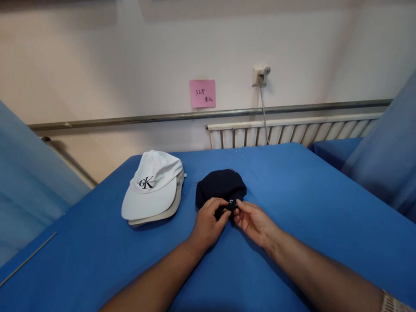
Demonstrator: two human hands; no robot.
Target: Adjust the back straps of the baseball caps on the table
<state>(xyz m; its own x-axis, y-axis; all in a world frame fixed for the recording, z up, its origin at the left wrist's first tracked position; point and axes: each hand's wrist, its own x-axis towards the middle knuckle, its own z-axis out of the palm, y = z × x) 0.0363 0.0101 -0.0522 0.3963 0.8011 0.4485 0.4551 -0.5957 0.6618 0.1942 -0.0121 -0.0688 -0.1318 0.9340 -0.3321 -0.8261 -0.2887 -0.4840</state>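
A dark cap [221, 183] lies on the blue-covered table [288, 190], its near edge turned towards me. My left hand [209, 222] pinches that edge between thumb and fingers. Close beside it, my right hand [255, 221] grips the same part, a dark strap [231, 203] with a small white mark. Left of my hands rests a white cap [155, 183] with a black "CK" print, stacked on a beige cap [170, 211]. The dark cap's brim is not visible to me.
A thin stick [24, 262] lies at the table's left side. Blue curtains [16, 181] hang at both sides. Behind the table are a metal rail [141, 119], a white radiator [294, 131], a plugged-in socket [260, 77] and a pink note [202, 93] on the wall.
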